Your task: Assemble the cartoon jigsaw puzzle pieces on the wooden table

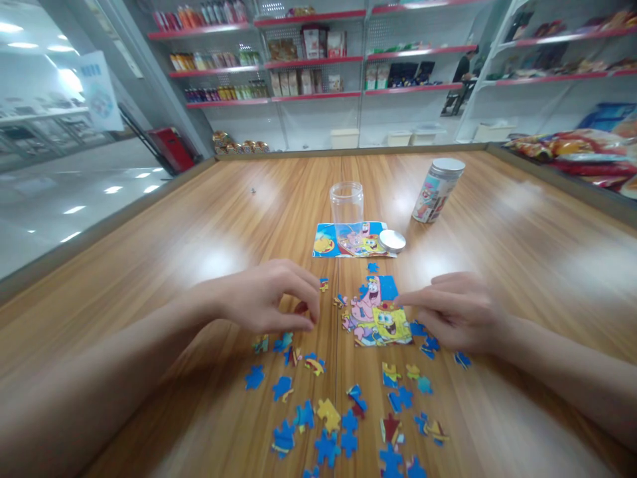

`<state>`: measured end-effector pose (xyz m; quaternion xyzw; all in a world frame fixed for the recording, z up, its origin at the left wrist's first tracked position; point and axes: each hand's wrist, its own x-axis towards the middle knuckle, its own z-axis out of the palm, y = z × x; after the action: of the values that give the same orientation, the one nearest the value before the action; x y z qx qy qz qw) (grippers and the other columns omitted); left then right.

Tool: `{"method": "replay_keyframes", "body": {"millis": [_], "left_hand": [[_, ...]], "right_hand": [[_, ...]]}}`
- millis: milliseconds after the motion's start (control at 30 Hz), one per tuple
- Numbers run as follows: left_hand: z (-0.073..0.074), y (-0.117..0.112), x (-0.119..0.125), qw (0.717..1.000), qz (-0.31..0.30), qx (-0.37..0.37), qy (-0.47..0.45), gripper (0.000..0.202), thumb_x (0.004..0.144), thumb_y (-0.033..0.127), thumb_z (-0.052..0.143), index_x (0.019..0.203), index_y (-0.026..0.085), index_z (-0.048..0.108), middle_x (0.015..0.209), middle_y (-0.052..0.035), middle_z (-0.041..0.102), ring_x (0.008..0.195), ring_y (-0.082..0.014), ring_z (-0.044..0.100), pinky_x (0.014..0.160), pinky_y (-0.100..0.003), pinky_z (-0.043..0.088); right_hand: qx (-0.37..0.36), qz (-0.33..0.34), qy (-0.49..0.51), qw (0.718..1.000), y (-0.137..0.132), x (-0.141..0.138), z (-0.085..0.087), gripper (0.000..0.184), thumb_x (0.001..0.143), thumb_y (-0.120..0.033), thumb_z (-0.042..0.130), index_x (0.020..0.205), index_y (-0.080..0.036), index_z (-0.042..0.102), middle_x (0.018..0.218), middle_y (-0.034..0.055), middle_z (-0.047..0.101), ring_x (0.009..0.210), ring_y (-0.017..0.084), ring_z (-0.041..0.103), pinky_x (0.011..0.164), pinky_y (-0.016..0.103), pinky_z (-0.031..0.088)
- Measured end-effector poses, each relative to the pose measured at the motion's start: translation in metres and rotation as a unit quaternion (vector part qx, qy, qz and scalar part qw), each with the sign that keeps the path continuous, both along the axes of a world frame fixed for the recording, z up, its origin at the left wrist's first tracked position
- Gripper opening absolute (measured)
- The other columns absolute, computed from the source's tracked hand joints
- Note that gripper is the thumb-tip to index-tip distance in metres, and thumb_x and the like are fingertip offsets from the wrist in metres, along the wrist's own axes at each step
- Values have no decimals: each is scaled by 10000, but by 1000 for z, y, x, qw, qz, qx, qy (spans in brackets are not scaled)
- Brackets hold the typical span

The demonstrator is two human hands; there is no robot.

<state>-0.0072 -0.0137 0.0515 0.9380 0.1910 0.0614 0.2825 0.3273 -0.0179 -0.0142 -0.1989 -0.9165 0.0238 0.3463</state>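
On the table, a partly assembled jigsaw puzzle (383, 312) shows a yellow and a pink cartoon figure on blue. My right hand (460, 309) is at its right edge, index finger stretched out onto it and the other fingers bent. To the left of the puzzle, my left hand (276, 299) has thumb and index tips brought together; whatever lies between them cannot be made out. Loose blue puzzle pieces (327, 448) are scattered below both hands, with a yellow piece (328, 415) among them. One small blue piece (373, 267) lies just above the assembled part.
Behind the puzzle lies a printed picture sheet (326, 242), with a clear plastic jar (347, 206) and a silver lid (392, 240) on it. A lidded, labelled can (438, 191) stands back right. Stocked shelves (313, 60) line the wall; snack bags (582, 149) lie right.
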Motion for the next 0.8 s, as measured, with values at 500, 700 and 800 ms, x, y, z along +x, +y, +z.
{"method": "replay_keyframes", "body": {"millis": [500,700,800], "left_hand": [[12,-36,13,971,41,84,218,197,755,222,832,830,206,651,856,25,672,746,-164,633,577,-289,340],[3,-35,26,987,57,87,126,111,850,130,697,897,192,617,857,7,683,767,-159,644,633,-272,420],[-11,-32,33,994,92,29,53,114,876,163,696,965,189,630,909,-5,696,817,-154,659,689,-258,465]], "right_hand": [[-1,-30,7,1000,-3,4,-4,291,849,-57,575,1065,-210,694,576,-47,591,469,101,485,496,280,300],[8,-13,3,1000,1,0,-4,271,853,-56,573,1056,-196,686,647,-34,667,504,106,536,514,280,324],[15,-4,10,1000,1,-5,-3,244,857,-54,557,1018,-183,686,632,-36,662,479,100,512,504,281,314]]}}
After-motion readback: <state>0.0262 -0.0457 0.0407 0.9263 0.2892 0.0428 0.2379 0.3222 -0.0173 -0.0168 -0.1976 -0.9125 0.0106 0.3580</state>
